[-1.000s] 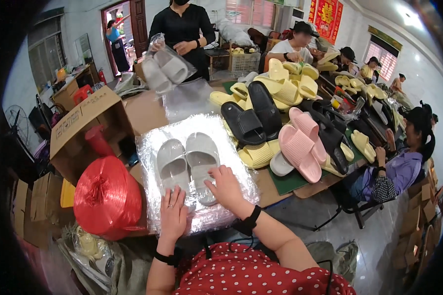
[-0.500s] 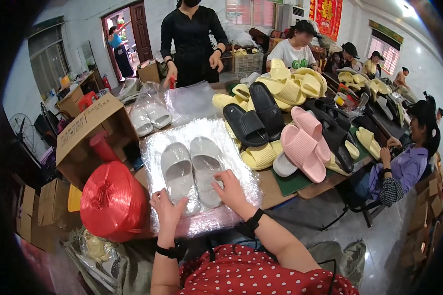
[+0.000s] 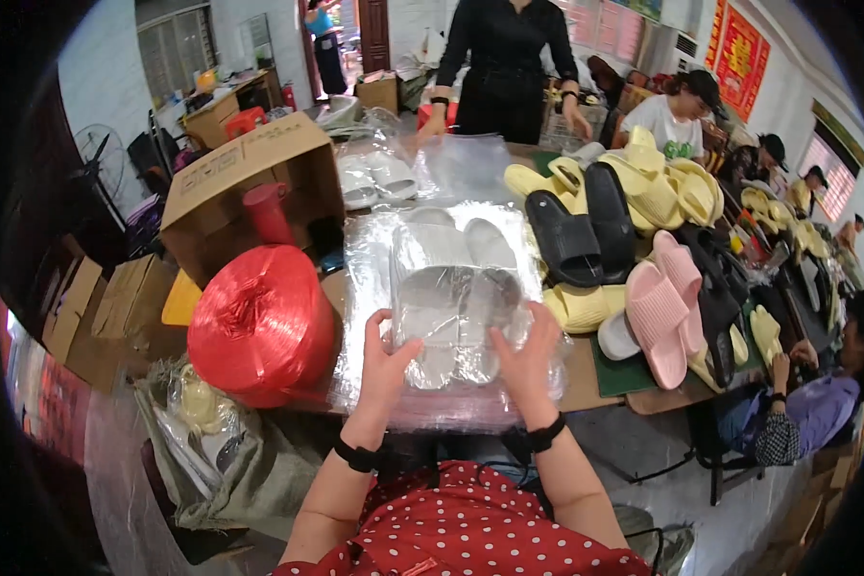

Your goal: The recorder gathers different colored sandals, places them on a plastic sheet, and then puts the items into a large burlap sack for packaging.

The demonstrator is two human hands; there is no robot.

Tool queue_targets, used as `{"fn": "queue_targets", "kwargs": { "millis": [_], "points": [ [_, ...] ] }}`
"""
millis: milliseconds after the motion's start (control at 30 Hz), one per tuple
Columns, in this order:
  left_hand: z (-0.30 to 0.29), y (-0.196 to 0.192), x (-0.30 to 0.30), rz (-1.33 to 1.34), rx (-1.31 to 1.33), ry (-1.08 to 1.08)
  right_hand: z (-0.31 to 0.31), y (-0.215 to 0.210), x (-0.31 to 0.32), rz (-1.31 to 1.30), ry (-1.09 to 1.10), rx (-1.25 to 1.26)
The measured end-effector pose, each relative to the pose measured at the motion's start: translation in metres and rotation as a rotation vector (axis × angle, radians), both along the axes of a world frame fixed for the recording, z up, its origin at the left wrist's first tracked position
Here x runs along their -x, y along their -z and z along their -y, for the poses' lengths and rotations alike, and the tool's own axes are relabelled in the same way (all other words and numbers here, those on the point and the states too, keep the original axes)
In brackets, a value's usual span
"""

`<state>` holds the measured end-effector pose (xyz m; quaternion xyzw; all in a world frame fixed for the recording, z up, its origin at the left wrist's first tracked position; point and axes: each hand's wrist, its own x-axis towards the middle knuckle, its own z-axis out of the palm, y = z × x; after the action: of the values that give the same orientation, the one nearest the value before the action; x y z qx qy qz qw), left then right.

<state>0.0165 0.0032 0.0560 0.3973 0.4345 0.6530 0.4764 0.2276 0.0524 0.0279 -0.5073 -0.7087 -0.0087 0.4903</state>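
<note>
Pale grey slippers in a clear plastic bag lie on a stack of shiny clear bags in front of me. Their outlines look doubled, so I cannot tell whether they overlap or are blurred. By the packet's near left edge is my left hand, thumb and fingers spread apart. On its right side, my right hand rests with the thumb over the plastic and the fingers stretched out. Both hands are open; any fingertip contact beneath the film is hidden by glare.
A big red twine roll and a cardboard box stand left. Bagged grey slippers lie behind. Yellow, black and pink slippers heap up right. A person in black stands across the table; others sit at right.
My view has swung left and down. My right hand has moved from above the right slipper to the packet's right side. The slippers now look doubled rather than as one plain pair.
</note>
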Motion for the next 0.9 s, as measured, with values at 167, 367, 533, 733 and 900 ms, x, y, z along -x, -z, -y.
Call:
{"fn": "queue_targets", "kwargs": {
  "millis": [167,367,533,733,900],
  "points": [
    [0.031,-0.007,0.017,0.246,-0.007,0.071,0.012,-0.02,-0.002,-0.779,-0.408,0.38],
    [0.049,-0.025,0.006,0.436,0.097,0.244,0.046,-0.041,-0.01,-0.948,-0.487,0.537],
    [0.073,-0.021,-0.008,0.117,-0.164,0.09,0.061,-0.029,0.036,-0.969,-0.432,0.39],
    [0.119,-0.029,0.053,0.111,-0.024,0.16,0.087,-0.02,0.05,-0.793,-0.645,0.59],
    [0.194,-0.068,0.18,-0.097,-0.043,-0.3,0.074,-0.046,0.06,-0.447,-0.986,0.554]
  ]
}}
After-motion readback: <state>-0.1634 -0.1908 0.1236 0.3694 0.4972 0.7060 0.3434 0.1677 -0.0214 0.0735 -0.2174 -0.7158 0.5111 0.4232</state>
